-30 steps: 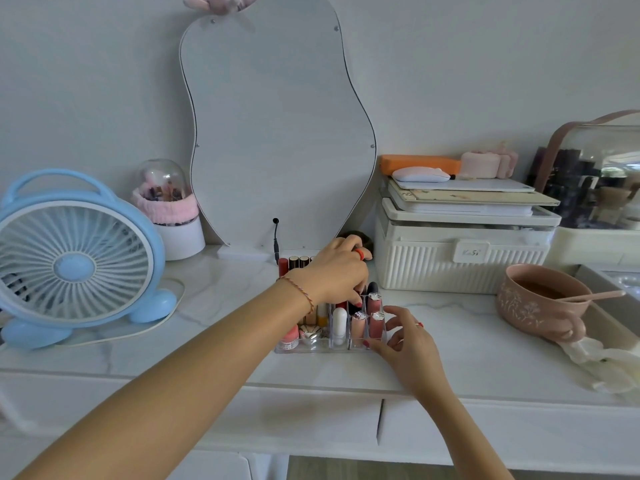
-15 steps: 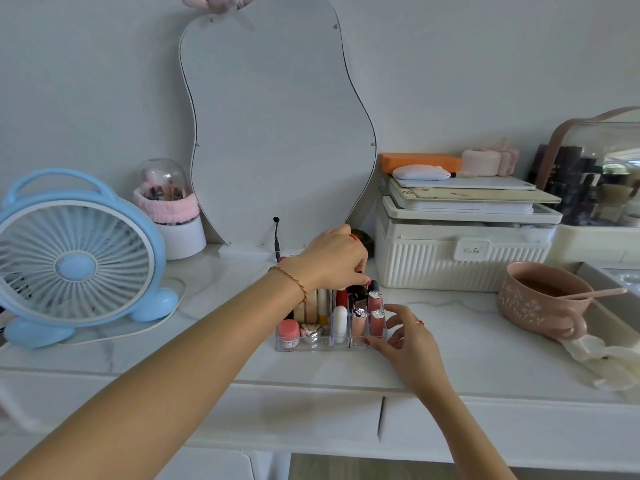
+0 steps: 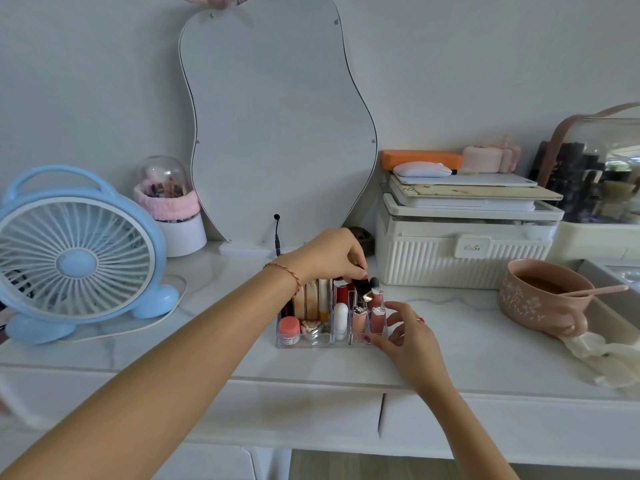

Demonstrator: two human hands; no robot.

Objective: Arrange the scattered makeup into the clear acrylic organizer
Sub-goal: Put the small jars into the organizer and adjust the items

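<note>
Left hand point(image 3: 334, 254) pinches the top of a dark lipstick tube point(image 3: 362, 286) with curled fingertips, the tube tilted over the rear right compartments of the clear acrylic organizer point(image 3: 313, 341). Right hand point(image 3: 407, 336) has its fingers spread and lightly bent against the organizer's right wall at 3 o'clock, thumb at the front corner; it grips nothing. Against half a second ago: the left hand has dropped lower and nearer the rack, the right hand has kept its place, the organizer has not shifted. Count in the rack, front row: one pink jar point(image 3: 289, 330), one silver heart-shaped piece point(image 3: 312, 329), one white tube point(image 3: 340, 317), two pink tubes with silver caps point(image 3: 360, 319). Rear rows: about four upright sticks at left, one red lipstick point(image 3: 342, 292), further tubes partly hidden by the hand; exact number cannot be told. Organizer stands on the white marble tabletop point(image 3: 485, 348), near its front edge. Blue fan point(image 3: 74, 261) at 9 o'clock, well apart; one mirror point(image 3: 277, 116) at 12 o'clock; white ribbed box point(image 3: 464, 254) at 1 o'clock; pink mug point(image 3: 543, 296) at 3 o'clock, well apart. Bare tabletop lies between rack and mug and between rack and fan.
</note>
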